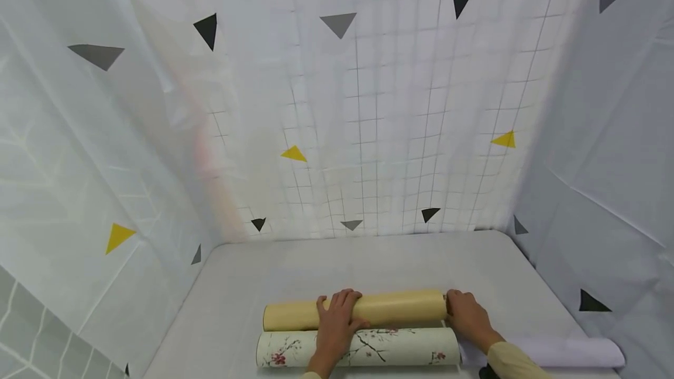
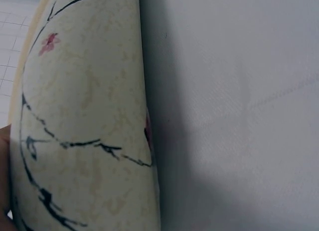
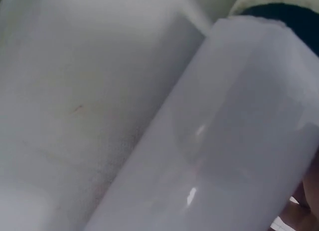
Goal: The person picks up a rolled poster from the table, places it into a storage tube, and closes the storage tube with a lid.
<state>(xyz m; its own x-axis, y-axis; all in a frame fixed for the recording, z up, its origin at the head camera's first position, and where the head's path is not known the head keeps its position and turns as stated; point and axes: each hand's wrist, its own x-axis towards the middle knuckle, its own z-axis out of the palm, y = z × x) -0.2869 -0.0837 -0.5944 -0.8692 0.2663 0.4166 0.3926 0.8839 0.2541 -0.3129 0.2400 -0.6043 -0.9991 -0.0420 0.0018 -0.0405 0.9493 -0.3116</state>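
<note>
A yellow roll (image 1: pixel 400 307), which looks like wallpaper, lies crosswise on the white surface in the head view. My left hand (image 1: pixel 337 323) grips it left of its middle, fingers bent over the top and thumb on the near side. Against its right end is my right hand (image 1: pixel 468 314), whose fingertips are hidden. Along the near side lies a pale roll with blossom branches (image 1: pixel 405 347), passing under my left forearm; it fills much of the left wrist view (image 2: pixel 89 106). A plain white roll (image 1: pixel 568 352) lies at right, under my right sleeve.
The white surface (image 1: pixel 363 256) has rounded far corners. Pale sheeting with black, grey and yellow triangles (image 1: pixel 421 133) rises behind and on both sides. A dark band (image 3: pixel 289 21) sits at my right cuff.
</note>
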